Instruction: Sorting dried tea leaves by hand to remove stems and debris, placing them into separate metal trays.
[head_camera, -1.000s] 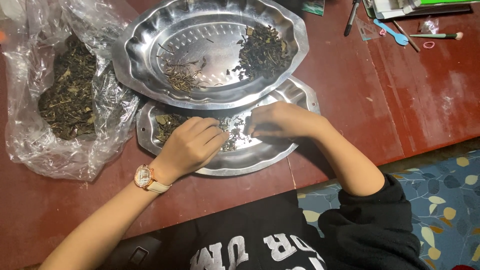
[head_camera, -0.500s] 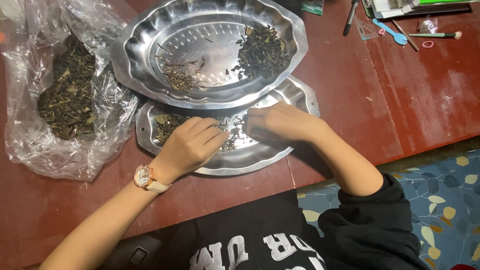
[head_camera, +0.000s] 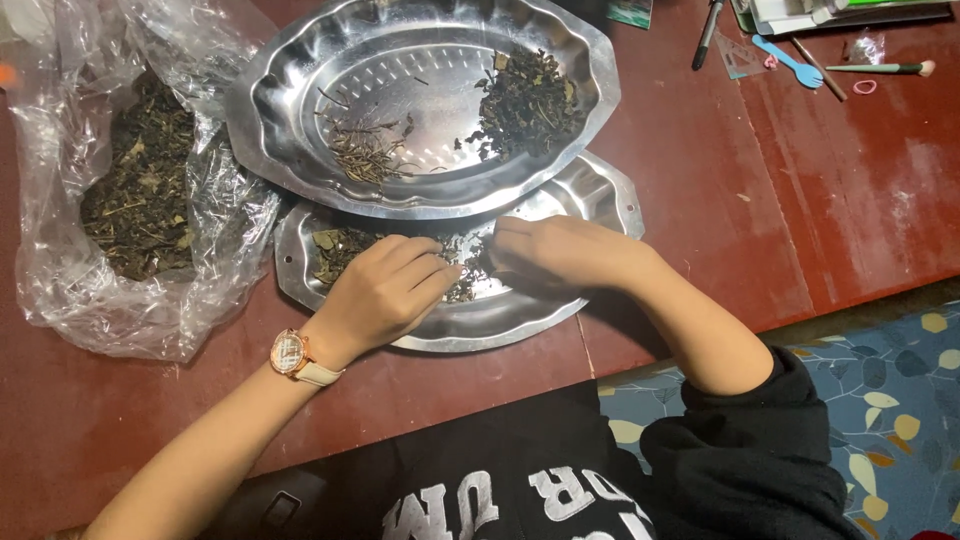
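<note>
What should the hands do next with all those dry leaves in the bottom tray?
Probably pinch out one leaf or stem: both the left hand and right hand rest curled over the loose leaves in the lower tray, while the upper tray already holds separate piles.

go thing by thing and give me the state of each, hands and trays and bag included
left hand: curled, fingers down among the dried leaves on the lower tray
right hand: curled, fingers down on the same leaves; grip hidden
lower tray: flat on the table, partly under the upper tray
upper tray: holds two separate piles, thin stems and dark leaves
plastic bag: open, part full of dried leaves
wristwatch: strapped on the left wrist
</note>
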